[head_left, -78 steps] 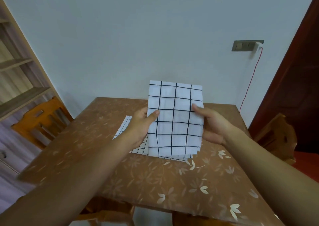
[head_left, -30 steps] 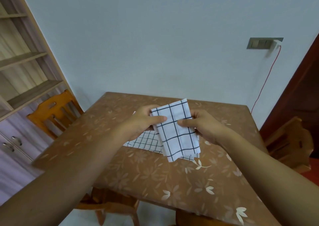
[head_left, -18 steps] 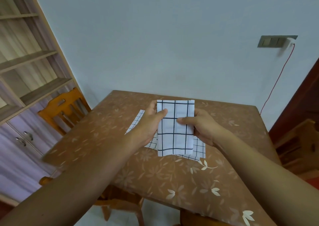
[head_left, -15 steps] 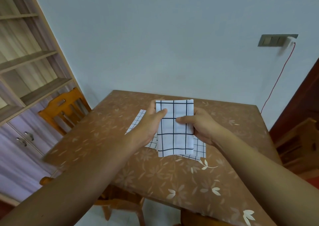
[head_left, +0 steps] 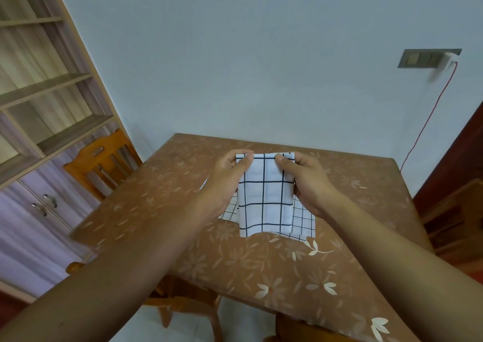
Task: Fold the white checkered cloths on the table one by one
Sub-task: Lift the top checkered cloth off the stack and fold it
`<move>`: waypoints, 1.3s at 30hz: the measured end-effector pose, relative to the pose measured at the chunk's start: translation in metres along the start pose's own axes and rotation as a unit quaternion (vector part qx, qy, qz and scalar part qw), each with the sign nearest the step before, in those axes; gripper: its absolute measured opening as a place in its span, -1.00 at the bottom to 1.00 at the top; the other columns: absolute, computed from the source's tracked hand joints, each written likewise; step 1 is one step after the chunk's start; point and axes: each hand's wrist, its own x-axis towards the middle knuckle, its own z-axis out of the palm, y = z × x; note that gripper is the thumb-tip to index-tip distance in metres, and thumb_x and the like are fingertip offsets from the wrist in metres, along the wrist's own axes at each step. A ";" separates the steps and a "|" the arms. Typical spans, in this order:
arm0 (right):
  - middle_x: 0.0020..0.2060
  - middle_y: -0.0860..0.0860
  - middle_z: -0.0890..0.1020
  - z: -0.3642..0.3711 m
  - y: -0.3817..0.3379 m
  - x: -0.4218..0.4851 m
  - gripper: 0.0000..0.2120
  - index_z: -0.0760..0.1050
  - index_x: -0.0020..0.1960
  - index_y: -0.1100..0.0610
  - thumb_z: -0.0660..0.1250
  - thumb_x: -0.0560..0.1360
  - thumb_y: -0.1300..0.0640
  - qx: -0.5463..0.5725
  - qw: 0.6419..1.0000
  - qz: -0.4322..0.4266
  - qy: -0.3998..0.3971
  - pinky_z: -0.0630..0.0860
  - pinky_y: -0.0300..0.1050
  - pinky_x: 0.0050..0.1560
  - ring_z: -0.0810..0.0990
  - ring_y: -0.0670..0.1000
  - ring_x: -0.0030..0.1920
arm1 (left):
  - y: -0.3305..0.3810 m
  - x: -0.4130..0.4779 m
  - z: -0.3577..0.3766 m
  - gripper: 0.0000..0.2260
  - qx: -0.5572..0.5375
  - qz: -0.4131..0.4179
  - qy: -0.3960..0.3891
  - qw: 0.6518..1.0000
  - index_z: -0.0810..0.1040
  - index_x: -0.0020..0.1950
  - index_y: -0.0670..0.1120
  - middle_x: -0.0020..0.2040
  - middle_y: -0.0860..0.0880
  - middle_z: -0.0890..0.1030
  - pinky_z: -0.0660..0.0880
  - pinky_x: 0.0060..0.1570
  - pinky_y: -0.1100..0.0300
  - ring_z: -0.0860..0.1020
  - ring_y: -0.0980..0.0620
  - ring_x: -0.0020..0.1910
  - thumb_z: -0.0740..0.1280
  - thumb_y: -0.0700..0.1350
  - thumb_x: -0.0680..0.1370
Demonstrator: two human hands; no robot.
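A brown table (head_left: 261,276) with a pale flower pattern stands against a plain light wall (head_left: 261,54), and a wooden chair (head_left: 102,164) is at the left side of the table. Above the middle of the table we hold the folded cloth (head_left: 264,198), white with large dark squares. It is lifted clear of the top and hangs down as a narrow panel. Our left hand (head_left: 227,182) pinches its upper left corner, thumb in front and fingers curled behind, and our right hand (head_left: 305,182) pinches the upper right corner in the same way. Both grips are closed firmly on the top edge, and only a small part of that edge is free between the thumbs. On the table, directly under the hanging panel, lies a small-checked cloth (head_left: 303,219), flat; we cannot tell if it is one piece or several. We judge that the step in hand is one more fold of the held cloth. To do it well, we should first check that the layers at the top edge are even, because the lower edge looks a little wavy. Then it is better to lower the panel on a bare part of the table, bring edge to edge along a dark line of the pattern, and press the crease with flat fingers, so that the layers do not slide apart.
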 end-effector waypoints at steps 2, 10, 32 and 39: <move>0.06 0.30 0.70 0.003 0.002 0.001 -0.75 0.62 0.12 0.31 0.32 0.65 0.11 0.005 1.000 0.005 -0.009 0.60 0.29 0.13 0.73 0.22 0.02 | 0.000 -0.001 -0.004 -0.90 -0.009 -0.010 0.006 1.000 0.63 0.06 -0.05 -0.11 -0.02 0.71 0.62 -0.06 0.04 0.69 -0.01 -0.10 0.35 -0.06 0.65; -0.18 0.09 0.72 0.024 0.017 0.010 -0.65 0.63 -0.05 0.18 0.24 0.68 -0.05 0.002 0.999 0.014 -0.047 0.62 -0.10 -0.20 0.71 0.04 -0.17 | -0.004 -0.012 -0.038 -0.93 0.107 0.026 0.059 0.992 0.63 0.01 0.00 -0.26 -0.01 0.62 0.51 -0.30 0.22 0.58 0.07 -0.27 0.35 -0.11 0.64; -0.17 0.36 0.59 0.174 0.009 0.017 -0.42 0.50 -0.05 0.39 0.18 0.66 -0.17 -0.203 0.959 -0.084 -0.182 0.50 0.05 -0.07 0.53 0.14 -0.22 | 0.052 -0.028 -0.191 -0.78 0.531 0.141 -0.151 0.822 0.42 -0.07 0.07 -0.25 0.06 0.47 0.27 -0.30 0.24 0.38 0.15 -0.33 0.12 0.09 0.71; -0.04 0.08 0.76 0.249 0.014 0.017 -0.68 0.65 0.11 0.16 0.20 0.70 -0.02 -0.201 0.950 -0.024 -0.238 0.63 -0.10 -0.06 0.75 0.05 -0.02 | 0.040 -0.033 -0.280 -0.75 0.614 0.214 -0.086 0.755 0.35 0.00 0.01 -0.32 0.07 0.42 0.28 -0.33 0.21 0.39 0.11 -0.38 0.03 0.12 0.72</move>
